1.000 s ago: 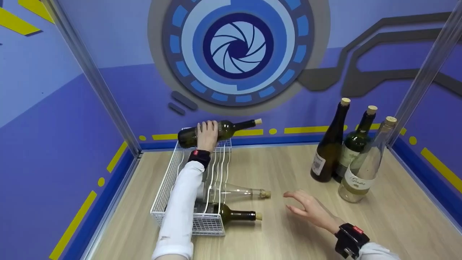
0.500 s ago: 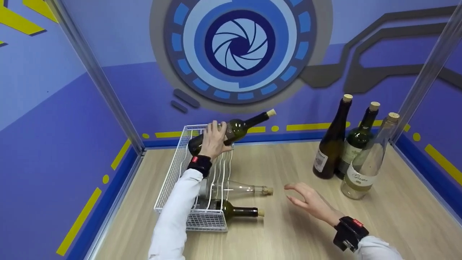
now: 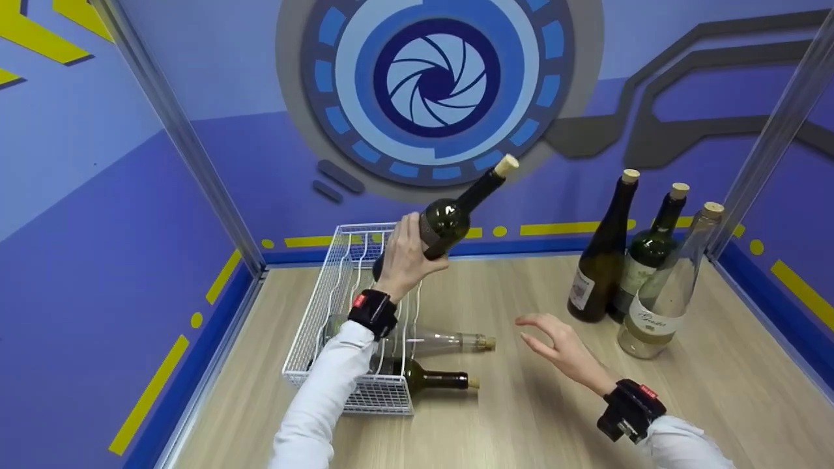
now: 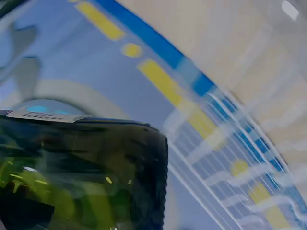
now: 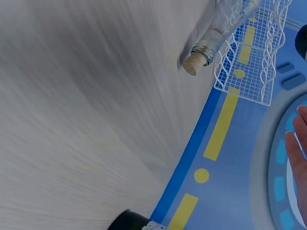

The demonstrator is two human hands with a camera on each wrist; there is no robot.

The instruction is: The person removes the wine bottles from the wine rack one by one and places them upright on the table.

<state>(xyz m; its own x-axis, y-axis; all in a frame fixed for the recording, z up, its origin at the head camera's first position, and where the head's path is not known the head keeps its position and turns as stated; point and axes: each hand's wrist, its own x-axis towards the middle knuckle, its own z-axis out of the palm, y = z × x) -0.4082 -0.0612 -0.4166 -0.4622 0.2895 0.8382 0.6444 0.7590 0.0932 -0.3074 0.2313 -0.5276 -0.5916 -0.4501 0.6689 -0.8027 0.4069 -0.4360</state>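
Note:
My left hand [image 3: 407, 257] grips a dark green corked wine bottle [image 3: 446, 225] round its body, above the far end of a white wire rack [image 3: 348, 404]. The bottle tilts, its cork up and to the right. In the left wrist view the base of this wine bottle [image 4: 86, 172] fills the lower left. Still lying in the rack are a clear bottle [image 3: 443, 341] and a dark green bottle [image 3: 436, 379], necks pointing right. My right hand [image 3: 563, 348] hovers over the table with loosely bent fingers and holds nothing; the clear bottle's cork is nearest to it.
Three corked bottles stand close together at the back right: a brown one [image 3: 599, 260], a green one [image 3: 645, 254] and a clear one [image 3: 664, 306]. A blue printed wall [image 3: 228, 169] with metal corner posts encloses the wooden table [image 3: 482, 293].
My left hand has lifted the wine bottle off the rack's far end, moving it right and tipping its neck upward. My right hand has stayed nearly still.

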